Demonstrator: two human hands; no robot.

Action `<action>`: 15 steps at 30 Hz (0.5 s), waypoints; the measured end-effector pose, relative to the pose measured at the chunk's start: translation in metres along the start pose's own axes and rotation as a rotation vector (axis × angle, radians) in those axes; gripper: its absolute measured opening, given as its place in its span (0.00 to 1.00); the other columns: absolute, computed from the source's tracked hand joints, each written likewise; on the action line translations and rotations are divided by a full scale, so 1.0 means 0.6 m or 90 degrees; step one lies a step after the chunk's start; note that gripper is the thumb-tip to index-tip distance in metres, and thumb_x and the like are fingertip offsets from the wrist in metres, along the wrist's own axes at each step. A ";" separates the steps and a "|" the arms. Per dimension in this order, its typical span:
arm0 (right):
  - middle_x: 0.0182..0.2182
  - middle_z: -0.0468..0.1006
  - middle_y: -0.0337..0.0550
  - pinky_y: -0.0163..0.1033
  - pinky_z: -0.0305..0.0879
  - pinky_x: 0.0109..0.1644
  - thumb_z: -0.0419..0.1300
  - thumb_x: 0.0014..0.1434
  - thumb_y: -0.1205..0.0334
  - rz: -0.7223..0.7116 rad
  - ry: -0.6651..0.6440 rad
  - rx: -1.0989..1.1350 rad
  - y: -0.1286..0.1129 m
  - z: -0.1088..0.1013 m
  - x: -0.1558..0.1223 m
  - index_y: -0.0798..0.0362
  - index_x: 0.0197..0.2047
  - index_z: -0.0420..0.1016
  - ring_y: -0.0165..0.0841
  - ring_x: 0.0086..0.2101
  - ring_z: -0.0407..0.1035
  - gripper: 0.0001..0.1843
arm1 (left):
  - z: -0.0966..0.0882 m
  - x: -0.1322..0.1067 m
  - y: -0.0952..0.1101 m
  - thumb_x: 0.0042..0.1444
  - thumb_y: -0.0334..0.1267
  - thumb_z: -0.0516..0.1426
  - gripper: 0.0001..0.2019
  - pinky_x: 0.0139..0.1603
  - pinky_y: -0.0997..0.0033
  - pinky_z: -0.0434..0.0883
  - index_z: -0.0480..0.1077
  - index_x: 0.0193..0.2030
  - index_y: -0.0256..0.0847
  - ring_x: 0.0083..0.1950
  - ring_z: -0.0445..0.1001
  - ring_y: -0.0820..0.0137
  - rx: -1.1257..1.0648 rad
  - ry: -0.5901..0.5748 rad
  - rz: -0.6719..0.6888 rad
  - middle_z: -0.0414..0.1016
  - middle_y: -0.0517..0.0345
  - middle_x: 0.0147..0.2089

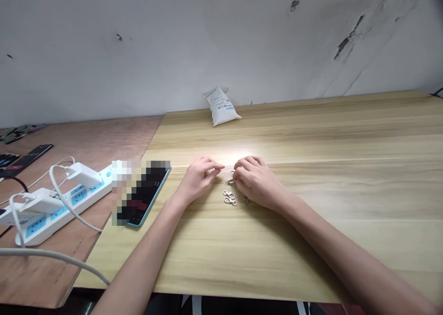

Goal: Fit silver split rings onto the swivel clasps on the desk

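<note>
My left hand [200, 178] rests over the table with thumb and forefinger pressed together; whatever is in the pinch is too small to make out. Just across from it, my right hand [258, 181] is curled, its fingers closed on a small silver swivel clasp [230, 181] that sticks out at the fingertips. Two more silver lobster clasps [230, 196] lie on the wood below, between the hands. A small metal ring [246, 200] shows partly from under my right hand, which hides the rest of it.
A phone [147, 197] with a blue edge lies left of my left arm. A white power strip [74, 204] with chargers and cables sits on the reddish board at left. A white plastic packet [222, 107] stands by the wall on the wooden table [328, 144].
</note>
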State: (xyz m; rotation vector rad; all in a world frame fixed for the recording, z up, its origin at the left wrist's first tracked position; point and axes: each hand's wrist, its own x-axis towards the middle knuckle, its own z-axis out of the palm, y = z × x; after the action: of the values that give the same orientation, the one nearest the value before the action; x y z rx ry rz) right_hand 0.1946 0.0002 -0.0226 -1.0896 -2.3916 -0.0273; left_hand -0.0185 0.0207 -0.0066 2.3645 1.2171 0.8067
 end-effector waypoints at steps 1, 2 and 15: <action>0.39 0.77 0.45 0.46 0.59 0.53 0.55 0.62 0.69 0.008 0.014 0.013 -0.001 -0.001 0.000 0.51 0.34 0.74 0.38 0.43 0.68 0.08 | 0.001 0.000 0.000 0.62 0.33 0.56 0.09 0.47 0.62 0.70 0.77 0.43 0.45 0.45 0.73 0.65 -0.008 -0.001 0.000 0.79 0.55 0.41; 0.39 0.77 0.45 0.46 0.59 0.52 0.56 0.63 0.68 0.015 0.027 0.022 -0.002 -0.003 0.001 0.51 0.35 0.74 0.38 0.43 0.68 0.07 | 0.001 0.000 -0.001 0.61 0.33 0.57 0.09 0.46 0.62 0.70 0.77 0.44 0.45 0.44 0.74 0.65 -0.018 0.001 -0.004 0.80 0.56 0.41; 0.41 0.77 0.46 0.49 0.60 0.52 0.56 0.64 0.65 0.084 0.088 0.073 0.000 -0.003 0.001 0.50 0.35 0.74 0.38 0.43 0.69 0.07 | 0.003 -0.001 0.005 0.54 0.37 0.64 0.03 0.55 0.55 0.67 0.77 0.31 0.44 0.51 0.71 0.62 -0.015 0.029 -0.020 0.79 0.57 0.46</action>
State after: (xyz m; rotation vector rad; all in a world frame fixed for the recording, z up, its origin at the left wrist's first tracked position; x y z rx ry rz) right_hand 0.1951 0.0002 -0.0210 -1.1513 -2.1673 0.0763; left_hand -0.0158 0.0184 -0.0066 2.3150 1.2526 0.8648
